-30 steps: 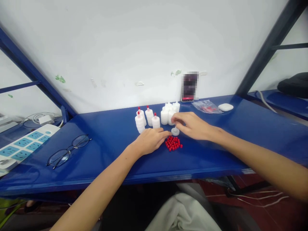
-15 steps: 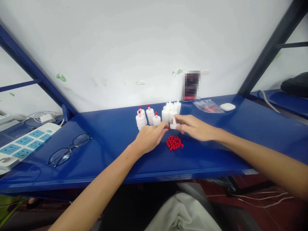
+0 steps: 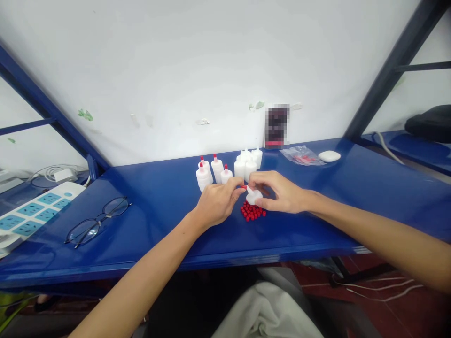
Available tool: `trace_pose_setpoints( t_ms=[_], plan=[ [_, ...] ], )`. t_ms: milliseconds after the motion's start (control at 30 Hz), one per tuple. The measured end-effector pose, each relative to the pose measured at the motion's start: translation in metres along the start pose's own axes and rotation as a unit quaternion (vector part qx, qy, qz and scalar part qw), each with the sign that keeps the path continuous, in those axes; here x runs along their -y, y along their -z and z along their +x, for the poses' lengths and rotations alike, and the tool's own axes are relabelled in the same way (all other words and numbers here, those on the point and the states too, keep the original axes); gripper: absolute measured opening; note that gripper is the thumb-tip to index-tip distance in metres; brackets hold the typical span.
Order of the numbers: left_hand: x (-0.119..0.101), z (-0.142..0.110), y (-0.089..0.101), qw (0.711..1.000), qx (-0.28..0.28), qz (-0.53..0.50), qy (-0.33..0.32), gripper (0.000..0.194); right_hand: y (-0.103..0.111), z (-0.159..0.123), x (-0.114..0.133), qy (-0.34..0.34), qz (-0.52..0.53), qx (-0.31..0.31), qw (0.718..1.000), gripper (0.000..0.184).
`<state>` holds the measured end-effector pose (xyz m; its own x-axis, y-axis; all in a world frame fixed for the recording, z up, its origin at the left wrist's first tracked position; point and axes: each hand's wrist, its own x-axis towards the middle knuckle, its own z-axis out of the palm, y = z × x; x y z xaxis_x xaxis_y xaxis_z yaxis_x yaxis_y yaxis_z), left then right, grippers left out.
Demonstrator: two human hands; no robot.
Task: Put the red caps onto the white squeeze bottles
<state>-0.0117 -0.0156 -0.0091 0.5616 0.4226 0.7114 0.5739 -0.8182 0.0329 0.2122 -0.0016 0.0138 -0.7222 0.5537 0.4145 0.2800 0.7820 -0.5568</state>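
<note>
My left hand [image 3: 219, 201] pinches a small red cap [image 3: 243, 187] between thumb and fingertips. My right hand [image 3: 278, 192] grips a white squeeze bottle [image 3: 252, 196], tilted with its nozzle toward my left hand. The cap is at the nozzle's tip; whether it is seated on it I cannot tell. Below the bottle lies a pile of loose red caps [image 3: 252, 212] on the blue table. Several red-capped white bottles [image 3: 217, 171] stand behind my left hand. A group of white bottles without caps [image 3: 250, 168] stands behind my right hand.
A phone [image 3: 276, 126], its screen blurred, leans against the wall. Beside it lie a clear plastic bag [image 3: 303, 156] with red pieces and a white rounded object [image 3: 329, 156]. Eyeglasses [image 3: 98, 221] and a power strip [image 3: 38, 213] lie to the left on the blue table [image 3: 158, 234].
My right hand has brought the bottle nearer to me and tipped it, so its nozzle now meets the red cap in my left hand. The view has shifted slightly.
</note>
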Motion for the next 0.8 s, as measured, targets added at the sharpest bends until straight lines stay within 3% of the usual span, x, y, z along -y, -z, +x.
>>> trace_pose_setpoints(
  t_ms=[233,567,800],
  plan=[
    [0.0,0.001,0.002,0.998,0.051,-0.019,0.017,0.029,0.001,-0.001,0.009,-0.009,-0.107,-0.027,0.994,0.017],
    [-0.001,0.001,0.003,0.999,0.054,-0.008,-0.008,0.025,0.0,0.001,0.016,-0.051,-0.147,-0.014,0.988,0.019],
    [-0.001,0.001,0.0,0.998,0.043,-0.045,0.002,0.021,-0.003,-0.002,0.012,-0.029,-0.058,-0.052,0.997,0.034]
  ],
)
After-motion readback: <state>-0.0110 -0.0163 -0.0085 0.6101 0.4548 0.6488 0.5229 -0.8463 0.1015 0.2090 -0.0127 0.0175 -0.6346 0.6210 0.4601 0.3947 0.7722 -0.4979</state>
